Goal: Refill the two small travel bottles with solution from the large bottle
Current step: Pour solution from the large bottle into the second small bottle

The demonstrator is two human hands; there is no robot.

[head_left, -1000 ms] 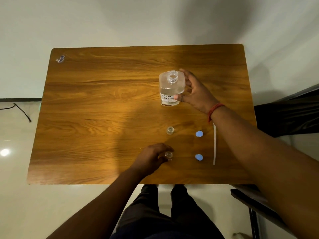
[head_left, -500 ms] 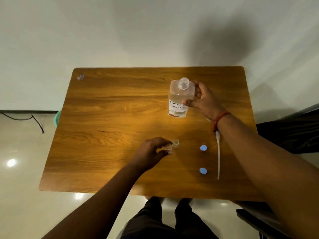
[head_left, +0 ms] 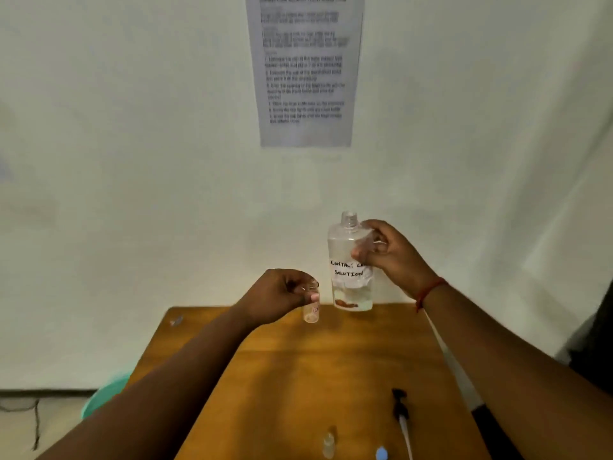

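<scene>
Above wood table (head_left: 331, 366), L hand (head_left: 278, 295) grip holds small bottle (head_left: 311, 312), R hand (head_left: 391, 257) grip holds upright lg bottle (head_left: 350, 260).

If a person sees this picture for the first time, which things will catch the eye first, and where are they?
The eye goes first to the two raised hands in the centre: the right hand holds the large bottle, upright and uncapped, and the left hand holds a small travel bottle just beside it. Above them a printed sheet hangs on the wall, its text too blurred to read. The wooden table lies below.
</scene>
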